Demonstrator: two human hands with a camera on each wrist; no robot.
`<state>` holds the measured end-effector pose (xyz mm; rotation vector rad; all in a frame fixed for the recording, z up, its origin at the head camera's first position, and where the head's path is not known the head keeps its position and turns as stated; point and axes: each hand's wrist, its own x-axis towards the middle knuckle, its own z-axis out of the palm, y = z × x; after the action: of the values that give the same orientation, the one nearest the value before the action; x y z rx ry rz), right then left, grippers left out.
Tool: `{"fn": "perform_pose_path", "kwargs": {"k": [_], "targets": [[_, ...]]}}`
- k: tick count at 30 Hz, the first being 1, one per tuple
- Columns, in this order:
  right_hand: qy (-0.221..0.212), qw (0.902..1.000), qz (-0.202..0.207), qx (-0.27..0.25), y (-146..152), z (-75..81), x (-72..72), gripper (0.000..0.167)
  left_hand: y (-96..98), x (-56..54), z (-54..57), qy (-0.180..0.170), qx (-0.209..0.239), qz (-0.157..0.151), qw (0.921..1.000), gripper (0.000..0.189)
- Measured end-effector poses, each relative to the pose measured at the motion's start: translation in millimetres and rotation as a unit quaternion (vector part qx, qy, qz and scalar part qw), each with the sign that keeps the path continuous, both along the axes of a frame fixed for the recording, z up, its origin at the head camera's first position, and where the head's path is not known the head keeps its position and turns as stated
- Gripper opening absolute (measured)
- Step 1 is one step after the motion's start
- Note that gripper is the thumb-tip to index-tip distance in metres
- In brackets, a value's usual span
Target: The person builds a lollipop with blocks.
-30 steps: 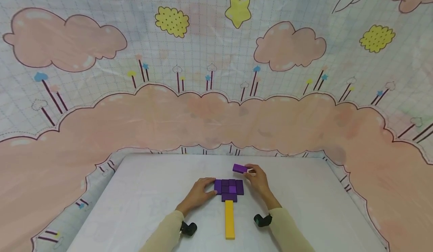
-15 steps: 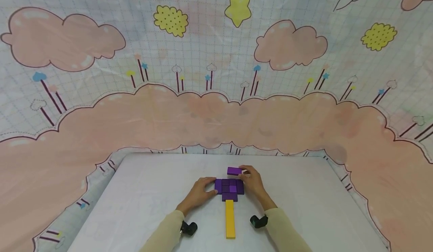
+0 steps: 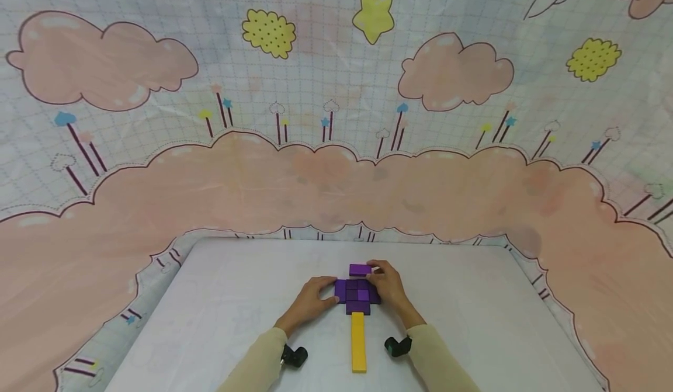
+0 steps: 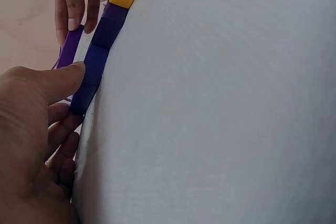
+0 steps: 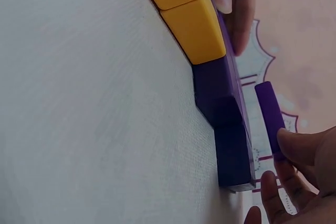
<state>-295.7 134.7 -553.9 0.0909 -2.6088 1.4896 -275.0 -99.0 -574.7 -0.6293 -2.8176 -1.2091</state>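
My right hand (image 3: 390,285) pinches a purple block (image 3: 360,270) by its right end, thumb against fingers. That block is held just beyond a flat cluster of purple blocks (image 3: 358,306), with a gap showing between them. At the cluster's left side my left hand (image 3: 307,304) grips the outer upright purple block (image 3: 340,291), thumb at its near end and a finger at its far end. Part of the cluster's right block is covered by the right hand. In the left wrist view the thumb presses a dark purple block (image 4: 95,65).
A yellow strip (image 3: 358,342) runs from the cluster's near side toward the person; the right wrist view shows a seam between yellow blocks (image 5: 194,31). All lie on a white tabletop (image 3: 221,298). Behind it hangs a cloth printed with clouds (image 3: 457,70).
My right hand has carried the purple block leftward and slightly nearer, and the block has turned level with the cluster's far edge. The left hand stays in place.
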Motion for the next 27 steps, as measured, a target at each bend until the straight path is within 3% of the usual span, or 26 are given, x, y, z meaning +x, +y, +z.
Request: {"fn": "perform_pose_path", "kwargs": {"k": [16, 27], "targets": [[-0.003, 0.9997, 0.015, 0.020, -6.4, 0.2, -3.6, 0.031, -2.0, -3.7, -3.2, -0.001, -0.014, -0.001, 0.9999, 0.054], [0.001, 0.9990, 0.015, 0.042, -8.6, -4.3, -5.0, 0.028, -2.6, -1.9, -3.7, -0.003, 0.000, -0.001, 1.0000, 0.052]]}}
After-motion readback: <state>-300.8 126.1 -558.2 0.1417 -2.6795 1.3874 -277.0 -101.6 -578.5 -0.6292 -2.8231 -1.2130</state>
